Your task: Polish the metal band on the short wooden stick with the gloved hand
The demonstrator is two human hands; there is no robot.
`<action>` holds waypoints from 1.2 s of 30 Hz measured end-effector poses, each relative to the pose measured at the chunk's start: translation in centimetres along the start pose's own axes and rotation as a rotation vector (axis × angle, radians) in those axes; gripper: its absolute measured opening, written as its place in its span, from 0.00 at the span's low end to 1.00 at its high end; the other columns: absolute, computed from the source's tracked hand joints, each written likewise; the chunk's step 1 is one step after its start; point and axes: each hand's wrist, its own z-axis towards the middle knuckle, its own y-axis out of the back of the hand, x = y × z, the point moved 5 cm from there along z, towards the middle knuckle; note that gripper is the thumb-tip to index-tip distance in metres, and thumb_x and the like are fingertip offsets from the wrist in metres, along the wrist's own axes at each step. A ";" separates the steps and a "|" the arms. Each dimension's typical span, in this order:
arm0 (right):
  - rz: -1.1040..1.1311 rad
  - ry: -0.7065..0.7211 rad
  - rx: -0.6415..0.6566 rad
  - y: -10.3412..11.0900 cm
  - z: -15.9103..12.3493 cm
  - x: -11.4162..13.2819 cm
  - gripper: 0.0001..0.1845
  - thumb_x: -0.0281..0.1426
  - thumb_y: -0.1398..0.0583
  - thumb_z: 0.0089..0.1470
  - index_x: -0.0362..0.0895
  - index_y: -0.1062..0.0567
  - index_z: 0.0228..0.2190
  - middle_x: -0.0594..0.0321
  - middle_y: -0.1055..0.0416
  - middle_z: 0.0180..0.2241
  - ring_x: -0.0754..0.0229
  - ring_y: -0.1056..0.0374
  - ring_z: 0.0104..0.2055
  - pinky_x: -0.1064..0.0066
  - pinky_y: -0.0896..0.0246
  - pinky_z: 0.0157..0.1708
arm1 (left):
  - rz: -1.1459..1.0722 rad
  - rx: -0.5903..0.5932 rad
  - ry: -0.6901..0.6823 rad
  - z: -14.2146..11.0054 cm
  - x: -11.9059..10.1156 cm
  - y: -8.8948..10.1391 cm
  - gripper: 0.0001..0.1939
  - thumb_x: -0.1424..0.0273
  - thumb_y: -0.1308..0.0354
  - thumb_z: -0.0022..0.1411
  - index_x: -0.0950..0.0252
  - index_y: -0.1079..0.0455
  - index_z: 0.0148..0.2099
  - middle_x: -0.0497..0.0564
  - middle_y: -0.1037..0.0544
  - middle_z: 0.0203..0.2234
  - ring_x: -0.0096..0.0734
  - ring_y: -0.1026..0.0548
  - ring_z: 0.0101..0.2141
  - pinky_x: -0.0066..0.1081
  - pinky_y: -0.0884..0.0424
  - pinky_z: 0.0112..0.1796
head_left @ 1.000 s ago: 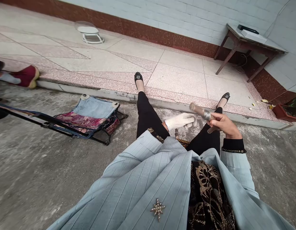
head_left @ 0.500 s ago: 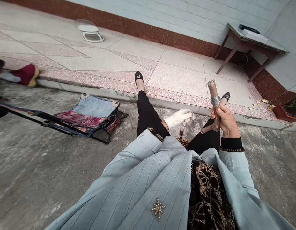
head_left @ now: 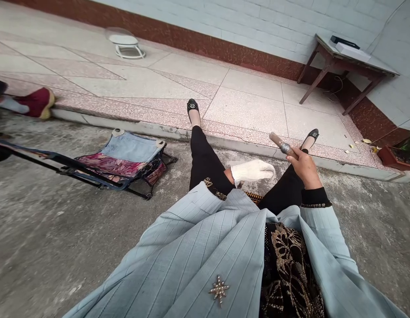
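Note:
My right hand (head_left: pixel 306 168), bare, is wrapped round a brown wooden handle (head_left: pixel 277 139) with silvery wire wound about it. The handle tilts up and left, over my knee; its lower part is hidden by the hand. A white knitted glove covers my left hand (head_left: pixel 254 171), which hangs between my legs with its fingers curled. What those fingers hold, if anything, does not show. Just below it, a black-and-yellow woven thing (head_left: pixel 254 197) is partly visible between my thighs.
A low folding chair (head_left: pixel 125 154) with a fabric seat stands to my left, near another person's red shoe (head_left: pixel 36 102). Ahead runs a raised terrazzo step (head_left: pixel 152 120). Farther back are a white stool (head_left: pixel 127 44), a wooden table (head_left: pixel 357 57) and a planter (head_left: pixel 395 154).
My right hand has come down and turned, so the handle has swung from nearly upright to tilting left. My gloved left hand has shifted slightly right and down.

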 end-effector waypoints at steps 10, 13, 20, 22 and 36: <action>-0.116 0.186 0.610 -1.6 -2.5 1.5 0.23 0.34 0.38 0.53 0.49 0.23 0.51 0.56 0.23 0.44 0.46 0.30 0.47 0.59 0.38 0.47 | 0.038 -0.205 0.094 -0.2 1.1 3.0 0.11 0.68 0.49 0.63 0.66 0.27 0.35 0.44 0.26 0.26 0.24 0.31 0.28 0.25 0.39 0.33; 0.361 0.289 0.840 -1.3 -4.0 2.5 0.24 0.36 0.35 0.51 0.48 0.23 0.51 0.61 0.23 0.43 0.53 0.29 0.43 0.63 0.37 0.46 | -0.095 -0.274 0.129 -0.2 1.7 3.5 0.10 0.68 0.48 0.61 0.67 0.27 0.35 0.46 0.24 0.28 0.25 0.29 0.30 0.26 0.37 0.35; 0.930 0.120 0.382 2.0 -3.4 2.7 0.22 0.36 0.33 0.49 0.42 0.24 0.46 0.65 0.33 0.27 0.65 0.40 0.27 0.72 0.40 0.26 | -0.594 -0.154 0.100 0.1 3.0 -0.4 0.16 0.60 0.49 0.66 0.69 0.29 0.38 0.50 0.26 0.30 0.18 0.38 0.21 0.23 0.41 0.24; 0.964 0.103 0.331 2.3 -3.2 2.7 0.19 0.36 0.34 0.49 0.42 0.24 0.44 0.66 0.34 0.27 0.65 0.41 0.26 0.73 0.43 0.25 | -0.673 -0.143 0.083 0.2 3.1 -1.3 0.17 0.59 0.49 0.66 0.70 0.30 0.38 0.52 0.27 0.31 0.16 0.41 0.20 0.23 0.44 0.22; 0.594 -0.044 -0.013 0.8 -1.0 0.2 0.29 0.41 0.38 0.49 0.40 0.26 0.51 0.63 0.29 0.29 0.61 0.37 0.27 0.68 0.39 0.31 | -0.223 -0.128 0.153 -0.3 2.3 -0.9 0.14 0.63 0.49 0.64 0.67 0.26 0.34 0.49 0.25 0.28 0.25 0.33 0.26 0.26 0.38 0.30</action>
